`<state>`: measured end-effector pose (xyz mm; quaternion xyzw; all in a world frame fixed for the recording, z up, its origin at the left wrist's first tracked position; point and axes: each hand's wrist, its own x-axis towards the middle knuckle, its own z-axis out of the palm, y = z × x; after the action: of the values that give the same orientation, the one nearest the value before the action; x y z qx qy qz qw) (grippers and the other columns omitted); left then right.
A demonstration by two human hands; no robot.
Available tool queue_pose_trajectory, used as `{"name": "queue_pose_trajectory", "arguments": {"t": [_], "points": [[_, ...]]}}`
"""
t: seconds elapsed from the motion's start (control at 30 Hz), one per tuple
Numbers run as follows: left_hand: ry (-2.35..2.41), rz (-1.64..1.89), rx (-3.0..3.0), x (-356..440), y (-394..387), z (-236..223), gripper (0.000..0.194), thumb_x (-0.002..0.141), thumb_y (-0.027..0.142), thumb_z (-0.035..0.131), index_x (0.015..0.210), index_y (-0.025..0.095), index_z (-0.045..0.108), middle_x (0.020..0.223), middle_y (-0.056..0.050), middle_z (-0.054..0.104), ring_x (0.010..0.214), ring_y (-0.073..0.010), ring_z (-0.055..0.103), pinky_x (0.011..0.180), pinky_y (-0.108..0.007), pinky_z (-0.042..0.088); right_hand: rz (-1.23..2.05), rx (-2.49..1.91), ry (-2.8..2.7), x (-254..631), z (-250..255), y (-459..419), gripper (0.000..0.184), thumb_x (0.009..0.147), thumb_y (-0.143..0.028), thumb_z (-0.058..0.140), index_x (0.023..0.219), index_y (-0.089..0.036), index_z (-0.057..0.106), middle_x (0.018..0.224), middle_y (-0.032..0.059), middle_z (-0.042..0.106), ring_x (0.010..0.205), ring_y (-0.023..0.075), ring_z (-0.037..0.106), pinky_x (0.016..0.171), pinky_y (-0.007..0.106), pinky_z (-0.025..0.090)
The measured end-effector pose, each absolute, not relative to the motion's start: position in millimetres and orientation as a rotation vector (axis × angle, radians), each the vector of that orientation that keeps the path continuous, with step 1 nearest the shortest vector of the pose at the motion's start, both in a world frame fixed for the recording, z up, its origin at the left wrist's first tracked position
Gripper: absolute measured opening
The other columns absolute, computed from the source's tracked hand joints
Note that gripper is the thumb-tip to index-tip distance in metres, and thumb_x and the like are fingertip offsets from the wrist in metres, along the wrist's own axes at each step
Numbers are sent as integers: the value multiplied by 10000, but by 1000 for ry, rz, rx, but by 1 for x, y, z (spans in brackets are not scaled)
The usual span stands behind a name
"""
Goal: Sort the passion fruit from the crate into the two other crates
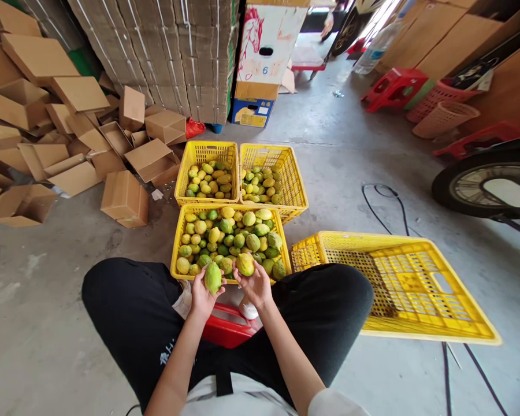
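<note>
Head view: left hand (200,297) cups green oval fruit (212,278), right hand (259,287) cups yellow-green rounded fruit (245,264), fingers curled, probably against rolling, at yellow plastic crate's (176,240) near edge.

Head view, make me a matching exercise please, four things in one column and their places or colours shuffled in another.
1. Held green fruit
2. Held yellow fruit
3. Loose cardboard boxes
4. Trousers

A. Heaped at the picture's left
B. In the right hand
C. Black
D. In the left hand

Pairs: 1-D, 2-B, 3-A, 4-C
</note>
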<state>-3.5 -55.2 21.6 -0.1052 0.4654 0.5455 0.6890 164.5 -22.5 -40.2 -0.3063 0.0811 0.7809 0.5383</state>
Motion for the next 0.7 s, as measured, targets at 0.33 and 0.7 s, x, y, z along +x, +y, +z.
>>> {"name": "queue_pose_trajectory", "arguments": {"t": [0.33,0.7], "points": [[899,1297,-135,-4,-62,12,480,932,249,794,1393,249,657,1097,-69,771,851,-197,770,644,-241,588,1830,-752,168,164,-41,-20,280,931,-276,810,1202,-302,749,1200,49,831,1165,277,809,894,428,710],[955,1380,-116,-5,-61,6,444,809,214,899,1202,261,698,1037,-34,775,854,-192,776,652,-233,588,1991,-801,317,166,-39,-21,232,939,-279,759,1136,-160,731,1119,144,831,1102,271,824,812,313,714]]}}
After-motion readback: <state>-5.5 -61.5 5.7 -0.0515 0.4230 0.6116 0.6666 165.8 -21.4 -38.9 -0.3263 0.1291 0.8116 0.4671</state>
